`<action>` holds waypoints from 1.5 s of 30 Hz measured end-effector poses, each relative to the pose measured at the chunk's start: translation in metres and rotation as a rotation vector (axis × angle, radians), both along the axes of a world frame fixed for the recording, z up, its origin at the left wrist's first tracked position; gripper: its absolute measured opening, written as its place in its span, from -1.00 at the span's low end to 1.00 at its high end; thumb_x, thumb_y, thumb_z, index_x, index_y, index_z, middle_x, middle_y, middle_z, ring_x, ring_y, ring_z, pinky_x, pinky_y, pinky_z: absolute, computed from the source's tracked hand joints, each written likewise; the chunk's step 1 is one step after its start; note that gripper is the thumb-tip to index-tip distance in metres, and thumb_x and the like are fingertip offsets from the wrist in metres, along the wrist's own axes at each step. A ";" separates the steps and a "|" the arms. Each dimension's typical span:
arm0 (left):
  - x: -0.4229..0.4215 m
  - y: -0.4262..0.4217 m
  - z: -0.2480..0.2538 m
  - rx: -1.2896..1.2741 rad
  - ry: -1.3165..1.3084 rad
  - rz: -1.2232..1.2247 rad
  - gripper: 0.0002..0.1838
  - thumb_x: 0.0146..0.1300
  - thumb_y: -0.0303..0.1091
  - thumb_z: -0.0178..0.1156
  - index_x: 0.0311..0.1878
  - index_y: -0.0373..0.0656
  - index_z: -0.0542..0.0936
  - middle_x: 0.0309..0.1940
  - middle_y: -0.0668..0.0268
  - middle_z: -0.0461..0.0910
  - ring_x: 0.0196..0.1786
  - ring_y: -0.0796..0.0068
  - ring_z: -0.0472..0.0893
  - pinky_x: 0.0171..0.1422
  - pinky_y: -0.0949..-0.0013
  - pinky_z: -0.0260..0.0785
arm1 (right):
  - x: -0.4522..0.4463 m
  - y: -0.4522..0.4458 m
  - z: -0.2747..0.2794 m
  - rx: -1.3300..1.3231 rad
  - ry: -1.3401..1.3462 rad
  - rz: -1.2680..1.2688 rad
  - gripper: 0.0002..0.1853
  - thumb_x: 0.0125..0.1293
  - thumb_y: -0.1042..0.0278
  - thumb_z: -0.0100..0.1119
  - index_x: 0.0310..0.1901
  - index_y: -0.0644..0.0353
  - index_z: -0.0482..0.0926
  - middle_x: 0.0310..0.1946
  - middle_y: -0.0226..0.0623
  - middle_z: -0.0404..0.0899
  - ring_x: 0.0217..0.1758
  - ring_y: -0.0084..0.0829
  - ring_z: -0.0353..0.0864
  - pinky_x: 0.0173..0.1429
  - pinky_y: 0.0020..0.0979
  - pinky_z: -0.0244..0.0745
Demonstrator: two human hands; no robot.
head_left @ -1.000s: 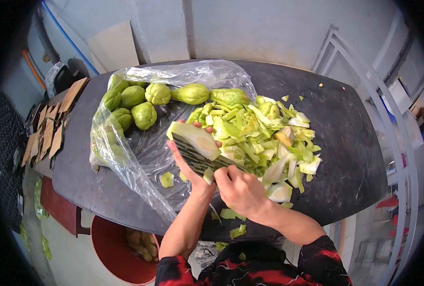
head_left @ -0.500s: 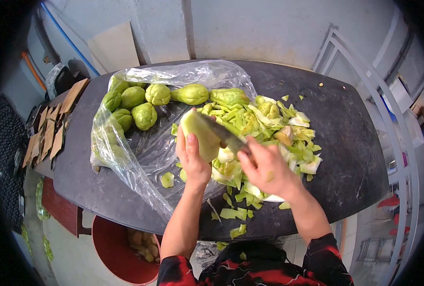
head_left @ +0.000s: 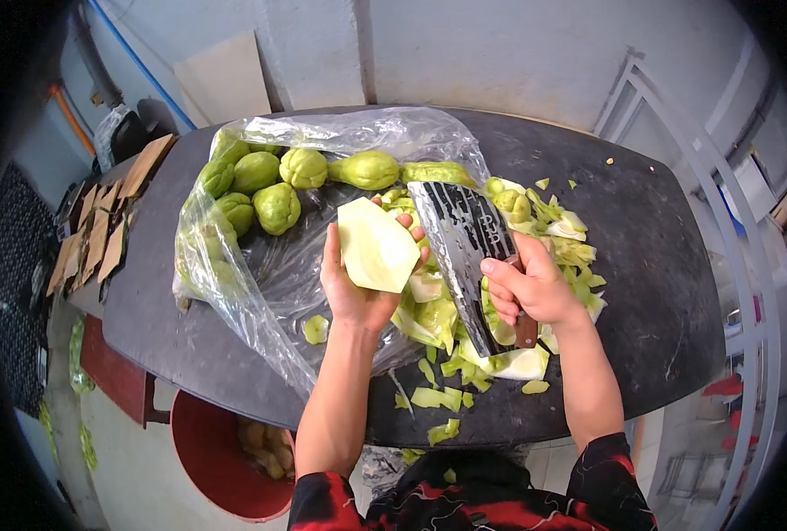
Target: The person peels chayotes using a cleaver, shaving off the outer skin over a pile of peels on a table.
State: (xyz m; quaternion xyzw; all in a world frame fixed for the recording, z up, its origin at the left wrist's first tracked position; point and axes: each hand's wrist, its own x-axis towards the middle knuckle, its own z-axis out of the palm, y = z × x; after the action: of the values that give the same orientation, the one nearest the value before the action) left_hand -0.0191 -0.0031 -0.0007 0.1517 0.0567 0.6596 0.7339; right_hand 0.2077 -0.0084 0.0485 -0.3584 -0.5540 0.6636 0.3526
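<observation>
In my left hand (head_left: 358, 296) rests a peeled, pale green chayote (head_left: 376, 245), with the fingers around its underside and right edge. My right hand (head_left: 531, 288) grips the wooden handle of a wide cleaver (head_left: 464, 252), whose dark, streaked blade stands tilted just right of the chayote, apart from it. A pile of green peelings and cut pieces (head_left: 429, 319) lies beneath and behind the blade. Whole green chayotes (head_left: 277, 208) sit on a clear plastic bag (head_left: 274, 305) at the left.
The dark table (head_left: 650, 292) has curved edges. Below its front left edge stands a red bucket (head_left: 194, 442) with pale pieces inside. Cardboard pieces (head_left: 110, 230) are at the left, a grey metal frame (head_left: 730, 221) at the right, and a wall (head_left: 491, 62) behind.
The cleaver has moved right, off the chayote, and its flat face now shows. My left hand has turned the chayote so a broad pale face shows. The view has shifted slightly.
</observation>
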 end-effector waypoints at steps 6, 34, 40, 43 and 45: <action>-0.006 0.003 -0.007 0.055 -0.139 -0.103 -0.34 0.42 0.20 -0.02 0.36 -0.09 0.37 0.12 0.03 0.48 0.10 0.05 0.56 0.20 -0.04 0.50 | 0.009 -0.011 0.002 -0.045 0.013 0.020 -0.81 0.47 0.41 0.08 0.02 0.15 0.33 -0.66 -0.50 0.25 -0.71 -0.62 0.31 -0.65 -0.47 0.32; -0.228 -0.361 -0.278 -1.135 1.295 0.374 -0.71 0.28 -0.34 0.17 -0.03 -0.31 0.64 -0.33 0.32 0.64 -0.28 0.51 0.59 -0.25 0.41 0.45 | 0.107 -0.038 -0.014 0.037 0.169 -0.335 -0.84 0.46 0.40 0.09 -0.06 0.24 0.36 -0.64 -0.41 0.33 -0.73 -0.59 0.35 -0.66 -0.47 0.35; -0.270 -0.278 -0.141 -0.754 1.446 1.293 -0.72 0.35 -0.38 0.15 0.07 -0.29 0.55 -0.26 0.27 0.58 -0.25 0.51 0.57 -0.17 0.44 0.45 | 0.114 -0.037 -0.015 0.063 0.179 -0.362 -0.83 0.46 0.40 0.09 -0.03 0.24 0.37 -0.64 -0.41 0.33 -0.72 -0.59 0.35 -0.65 -0.47 0.36; -0.209 -0.184 -0.017 -0.319 1.517 1.563 -0.67 0.41 -0.44 0.10 0.19 -0.32 0.51 -0.05 0.19 0.60 -0.03 0.42 0.61 0.04 0.37 0.48 | 0.112 -0.038 -0.013 0.069 0.161 -0.356 -0.83 0.46 0.40 0.11 -0.06 0.25 0.37 -0.64 -0.41 0.34 -0.72 -0.59 0.36 -0.65 -0.47 0.37; -0.171 -0.130 0.022 0.000 1.649 1.396 -0.67 0.41 -0.47 0.11 0.20 -0.35 0.51 0.00 0.13 0.61 0.04 0.36 0.62 0.09 0.36 0.49 | 0.110 -0.040 -0.012 0.077 0.167 -0.348 -0.84 0.46 0.40 0.11 -0.07 0.24 0.37 -0.64 -0.41 0.35 -0.72 -0.59 0.36 -0.64 -0.47 0.37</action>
State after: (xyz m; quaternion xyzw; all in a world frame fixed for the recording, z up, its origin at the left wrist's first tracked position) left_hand -0.1900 -0.1335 0.0215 0.4833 0.6072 0.6269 -0.0686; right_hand 0.3176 -0.0484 0.0364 -0.3788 -0.4778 0.5982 0.5201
